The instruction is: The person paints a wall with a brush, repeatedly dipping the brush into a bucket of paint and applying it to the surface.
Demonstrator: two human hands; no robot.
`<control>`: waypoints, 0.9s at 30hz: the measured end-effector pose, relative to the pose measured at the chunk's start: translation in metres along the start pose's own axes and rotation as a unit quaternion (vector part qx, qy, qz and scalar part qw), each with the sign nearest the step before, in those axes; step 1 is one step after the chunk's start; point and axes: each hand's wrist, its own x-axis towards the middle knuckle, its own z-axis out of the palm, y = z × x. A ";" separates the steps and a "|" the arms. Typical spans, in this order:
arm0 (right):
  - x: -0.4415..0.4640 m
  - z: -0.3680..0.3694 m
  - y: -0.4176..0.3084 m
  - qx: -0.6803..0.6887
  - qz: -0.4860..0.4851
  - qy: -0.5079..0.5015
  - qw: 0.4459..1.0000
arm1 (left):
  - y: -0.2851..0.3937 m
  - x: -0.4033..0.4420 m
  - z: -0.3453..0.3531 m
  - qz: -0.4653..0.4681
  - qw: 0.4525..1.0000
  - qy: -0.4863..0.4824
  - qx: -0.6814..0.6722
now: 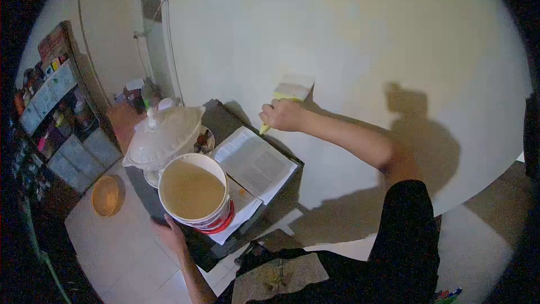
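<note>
My right hand (283, 115) is closed round the yellow handle of a wide brush (293, 88), whose bristles meet the pale wall (360, 34). Down at the left, my left hand (170, 236) is at the lower side of a white bucket (224, 210) with a red band, which holds a tan liquid (191, 190). Its fingers are partly hidden by the bucket, and whether they grip it is unclear. The bucket stands on a dark table (140, 191), over part of an open book (256, 163).
A clear domed cover (163, 135) sits behind the bucket. An orange basket (108, 196) is on the tiled floor (132, 253). Shelves with many items (56, 112) stand at the far left, near a white door (154, 28). Colourful items lie at the bottom right.
</note>
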 end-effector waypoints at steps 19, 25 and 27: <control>0.111 -0.191 0.205 0.126 0.400 0.100 0.902 | 0.009 0.000 -0.007 -0.028 0.999 -0.020 -0.016; 0.123 -0.195 0.234 -0.199 -0.051 0.275 0.939 | 0.033 -0.004 -0.019 -0.076 0.996 -0.035 -0.011; 0.110 -0.164 0.218 -0.149 0.012 0.233 0.961 | 0.012 0.000 -0.007 -0.038 0.999 -0.018 0.001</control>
